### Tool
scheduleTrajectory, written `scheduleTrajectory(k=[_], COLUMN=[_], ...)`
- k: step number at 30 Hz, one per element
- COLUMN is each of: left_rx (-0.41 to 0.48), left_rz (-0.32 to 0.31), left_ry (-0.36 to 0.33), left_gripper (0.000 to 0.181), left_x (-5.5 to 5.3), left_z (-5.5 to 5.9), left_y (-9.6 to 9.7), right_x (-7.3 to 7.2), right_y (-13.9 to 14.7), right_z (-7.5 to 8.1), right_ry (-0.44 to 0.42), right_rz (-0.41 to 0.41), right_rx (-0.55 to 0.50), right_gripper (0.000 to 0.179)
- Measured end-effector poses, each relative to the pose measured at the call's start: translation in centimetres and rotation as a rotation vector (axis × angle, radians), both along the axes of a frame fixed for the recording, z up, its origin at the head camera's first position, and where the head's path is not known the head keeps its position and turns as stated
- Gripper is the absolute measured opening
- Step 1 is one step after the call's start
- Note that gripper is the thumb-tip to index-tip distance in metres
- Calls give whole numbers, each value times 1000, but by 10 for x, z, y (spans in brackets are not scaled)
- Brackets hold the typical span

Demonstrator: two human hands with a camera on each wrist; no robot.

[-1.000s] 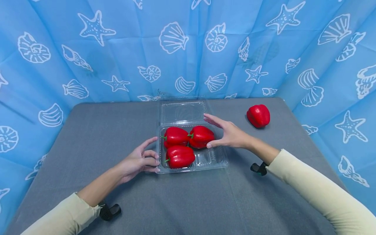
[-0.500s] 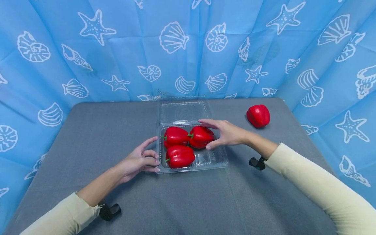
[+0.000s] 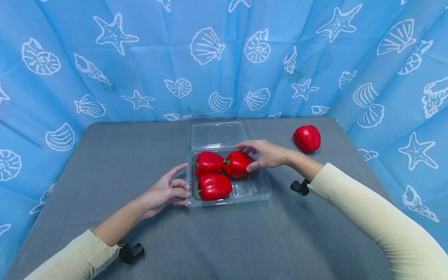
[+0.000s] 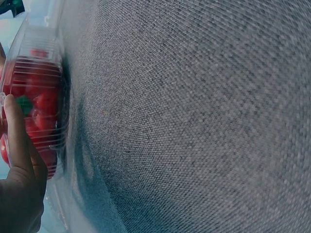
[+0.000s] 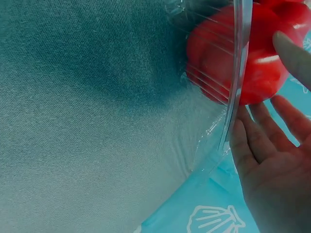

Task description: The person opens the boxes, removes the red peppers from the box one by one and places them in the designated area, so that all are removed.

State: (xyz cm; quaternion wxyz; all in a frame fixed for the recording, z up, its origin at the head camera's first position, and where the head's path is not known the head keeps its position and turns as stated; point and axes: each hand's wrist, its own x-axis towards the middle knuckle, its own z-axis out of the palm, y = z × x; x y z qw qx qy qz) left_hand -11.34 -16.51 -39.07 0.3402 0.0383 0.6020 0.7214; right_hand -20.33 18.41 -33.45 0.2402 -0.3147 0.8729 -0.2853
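A clear plastic clamshell container (image 3: 260, 188) stands on the table with three red bell peppers in it. Its far right pepper (image 3: 238, 165) lies between the thumb and fingers of my right hand (image 3: 270, 153), which holds it from the right. In the right wrist view the thumb touches this pepper's (image 5: 260, 80) side and the fingers reach round it. Beside it are the far left pepper (image 3: 209, 161) and the near pepper (image 3: 214, 187), both with green stems. My left hand (image 3: 161, 193) rests its extended, relaxed fingertips against the container's left wall.
The container's hinged lid (image 3: 218, 134) lies folded back toward the curtain. Another red bell pepper (image 3: 307, 138) sits on the grey tabletop (image 3: 140, 151) at the far right. A blue curtain (image 3: 231, 74) with shell patterns hangs behind the table.
My right hand has moved slightly left and closed its thumb and fingers in on the far right pepper. My left hand has stayed at the container's left side.
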Motion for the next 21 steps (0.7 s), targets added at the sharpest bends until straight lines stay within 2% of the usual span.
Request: scheduleTrajectory(k=[5,10,21], left_rx=[-2,-7,-8], left_rz=[1,3,9], left_ry=[2,4,0], left_gripper=[85,85,84], left_x=[0,0,0], left_z=[-1,-2,-2], left_y=[0,0,0], right_x=[-1,-2,-5], right_y=[-3,-3,-8], right_z=[3,3,7], right_ry=[-60,-81,-66], right_rz=[8,11,4], right_rx=[44,41,75], right_gripper=[74,76,75])
